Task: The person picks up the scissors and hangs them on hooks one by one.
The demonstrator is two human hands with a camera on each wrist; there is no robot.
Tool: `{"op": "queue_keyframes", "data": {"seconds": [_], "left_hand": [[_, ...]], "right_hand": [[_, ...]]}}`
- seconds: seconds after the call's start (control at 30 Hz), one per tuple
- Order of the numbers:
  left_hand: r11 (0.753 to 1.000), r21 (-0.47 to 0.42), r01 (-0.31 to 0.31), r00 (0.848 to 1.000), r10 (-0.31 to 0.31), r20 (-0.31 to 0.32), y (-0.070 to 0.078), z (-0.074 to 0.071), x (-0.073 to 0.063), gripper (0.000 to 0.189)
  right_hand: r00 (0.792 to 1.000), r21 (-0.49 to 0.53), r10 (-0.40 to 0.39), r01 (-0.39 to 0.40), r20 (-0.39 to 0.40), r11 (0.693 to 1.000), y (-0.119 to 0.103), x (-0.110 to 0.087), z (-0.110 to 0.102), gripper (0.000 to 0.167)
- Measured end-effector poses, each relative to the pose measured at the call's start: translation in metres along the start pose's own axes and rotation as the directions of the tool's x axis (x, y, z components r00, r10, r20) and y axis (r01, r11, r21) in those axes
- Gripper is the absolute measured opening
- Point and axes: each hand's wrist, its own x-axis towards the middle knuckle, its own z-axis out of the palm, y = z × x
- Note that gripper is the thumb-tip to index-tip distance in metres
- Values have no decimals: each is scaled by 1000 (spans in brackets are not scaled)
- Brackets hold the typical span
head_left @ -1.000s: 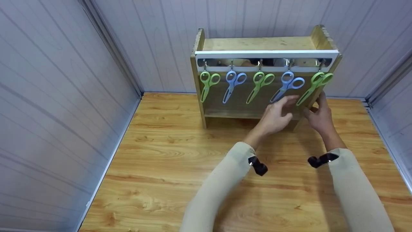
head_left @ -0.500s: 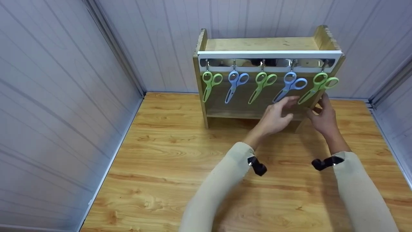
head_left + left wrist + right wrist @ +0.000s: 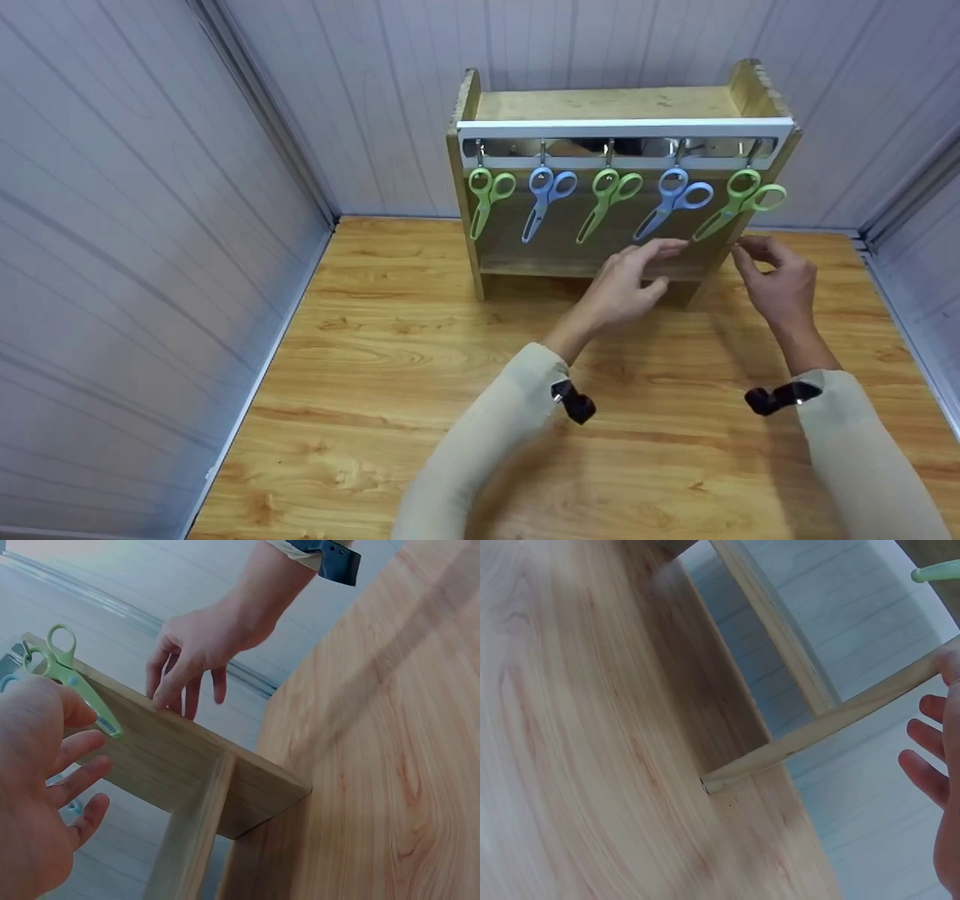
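Observation:
Several pairs of scissors hang by one handle loop from the hooks of a white-framed rail on a wooden rack. They alternate between green scissors and blue scissors. Below the right-hand blue pair, my left hand hovers before the rack with fingers spread and nothing held. My right hand is at the front edge of the rack's right side panel, thumb and fingertips right at that edge. In the right wrist view, its other fingers extend loosely beside the panel.
The rack stands on a wood-grain surface, close to the pale panelled back wall. Another wall rises along the left. A crossboard spans the rack's lower part.
My right hand has come back from behind the side panel toward me and to the right, its grip loosened. My left hand has drawn slightly down and left. The scissors stay hanging.

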Motion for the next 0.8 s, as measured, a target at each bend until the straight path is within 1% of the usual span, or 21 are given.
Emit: {"op": "queue_keyframes", "data": {"seconds": [0.07, 0.17, 0.3, 0.47, 0.57, 0.67, 0.8], "left_hand": [[999, 27, -22, 1000, 22, -9, 0, -6, -7, 51], [996, 65, -57, 998, 59, -20, -2, -16, -17, 49], [988, 122, -98, 994, 103, -31, -6, -30, -33, 47], [971, 210, -113, 992, 123, -37, -14, -48, -58, 45], [956, 268, -115, 991, 129, -37, -18, -60, -72, 42], [942, 319, -101, 992, 120, -40, -21, -75, -87, 40], [929, 361, -81, 994, 104, -45, -21, -99, -107, 39]], "right_hand": [[999, -22, -29, 29, -23, 999, -2, -2, -3, 14], [997, -52, -76, 75, -23, 996, -6, -3, -7, 13], [990, -86, -134, 137, 31, 987, -14, -4, -13, 17], [977, -128, -192, 202, 90, 971, -28, -10, -20, 14], [967, -147, -226, 241, 115, 959, -36, -13, -26, 12], [948, -190, -274, 303, 164, 934, -44, -15, -33, 13], [901, -278, -373, 425, 223, 861, -52, -16, -43, 12]]}}
